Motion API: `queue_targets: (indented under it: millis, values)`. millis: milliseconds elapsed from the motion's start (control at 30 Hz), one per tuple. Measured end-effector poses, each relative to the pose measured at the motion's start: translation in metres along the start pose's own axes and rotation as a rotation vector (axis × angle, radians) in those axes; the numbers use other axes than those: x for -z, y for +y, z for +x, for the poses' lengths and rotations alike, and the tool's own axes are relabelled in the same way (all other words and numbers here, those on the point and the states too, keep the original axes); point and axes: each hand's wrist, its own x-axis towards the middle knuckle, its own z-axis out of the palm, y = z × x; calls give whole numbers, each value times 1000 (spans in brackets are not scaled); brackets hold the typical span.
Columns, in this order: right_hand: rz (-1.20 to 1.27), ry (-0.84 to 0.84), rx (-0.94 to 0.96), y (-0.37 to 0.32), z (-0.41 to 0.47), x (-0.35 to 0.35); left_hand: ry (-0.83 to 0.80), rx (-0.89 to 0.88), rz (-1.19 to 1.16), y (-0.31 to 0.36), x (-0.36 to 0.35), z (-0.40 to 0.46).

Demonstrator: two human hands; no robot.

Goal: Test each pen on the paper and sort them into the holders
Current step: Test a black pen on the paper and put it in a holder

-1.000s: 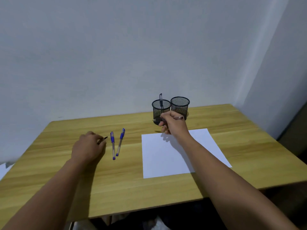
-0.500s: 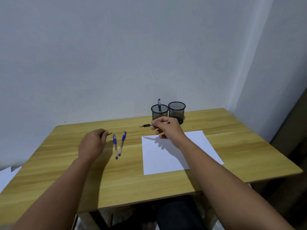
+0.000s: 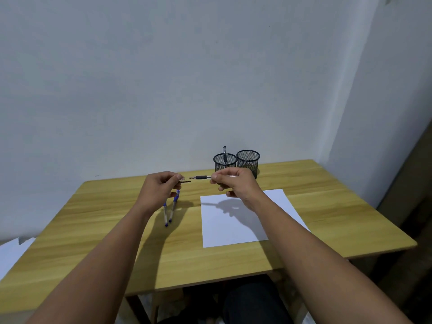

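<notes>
My right hand (image 3: 233,183) holds a black pen (image 3: 201,177) level above the table, its bare tip pointing left. My left hand (image 3: 161,187) is raised close to that tip and pinches the pen's cap (image 3: 185,181). The tip and the cap are a short gap apart. Two blue pens (image 3: 168,212) lie on the wooden table (image 3: 112,230) under my left hand. A white sheet of paper (image 3: 236,228) lies below my right hand. Two black mesh holders stand at the back: the left holder (image 3: 225,162) has one pen in it, the right holder (image 3: 248,160) looks empty.
A white wall runs behind the table, with a corner at the right. The table's right edge falls off near the holders' side. A white sheet (image 3: 10,256) lies off the table at the lower left. Dark legs show under the front edge.
Both hands have lifted off the table and come together. The right hand carried the pen left from the holders, and the left hand rose from beside the blue pens with the cap.
</notes>
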Motion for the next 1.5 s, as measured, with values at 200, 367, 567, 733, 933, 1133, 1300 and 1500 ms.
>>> queue_targets:
  millis: [200, 367, 567, 733, 933, 1133, 1300, 1500]
  values:
    - [-4, -9, -2, 2, -1, 4, -27, -4, -28, 6, -9, -1]
    - [1, 14, -7, 6, 1, 11, -42, -8, -29, 10, -15, -4]
    - [17, -10, -28, 10, 2, 15, -51, 14, -85, 13, -19, -5]
    - [22, -10, -31, 13, 3, 20, -45, 27, -123, 14, -20, -3]
    - [27, 17, -35, 14, 5, 27, -62, 43, -147, 15, -24, -1]
    - [37, -18, -57, 14, 3, 33, -98, 61, -136, 18, -31, 0]
    - [35, 12, -49, 12, 0, 37, -196, 80, -141, 22, -38, -1]
    - [28, -50, -87, 8, -5, 45, -253, 112, -115, 28, -41, -5]
